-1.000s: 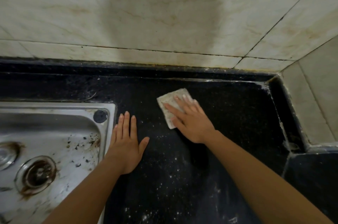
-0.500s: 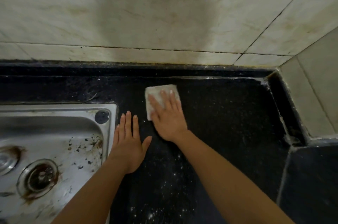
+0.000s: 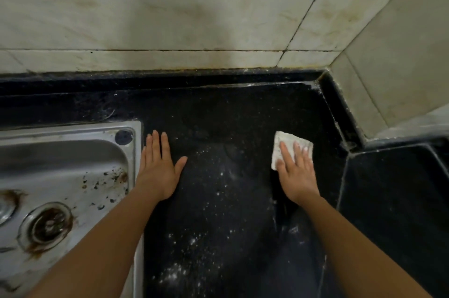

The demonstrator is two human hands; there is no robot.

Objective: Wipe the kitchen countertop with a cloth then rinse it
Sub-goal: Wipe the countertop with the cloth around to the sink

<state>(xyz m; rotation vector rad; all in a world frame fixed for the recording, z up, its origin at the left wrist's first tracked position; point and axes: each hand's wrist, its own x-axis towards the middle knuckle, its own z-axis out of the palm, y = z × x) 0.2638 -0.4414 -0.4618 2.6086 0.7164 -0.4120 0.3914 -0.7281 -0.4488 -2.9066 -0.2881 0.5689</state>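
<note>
A small folded white cloth lies flat on the black speckled countertop, toward its right side. My right hand presses on the cloth with the fingers spread over its lower half. My left hand rests palm down and empty on the counter, right beside the steel sink. White powder specks are scattered over the counter between my arms and toward the front.
The sink basin is stained, with a rusty drain at the lower left. A tiled wall rises behind, and a tiled corner ledge juts out at the right. A lower black surface lies beyond a raised seam on the right.
My right hand has slid the cloth from the middle of the counter, close to my left hand, over to the right side. The left hand has stayed put.
</note>
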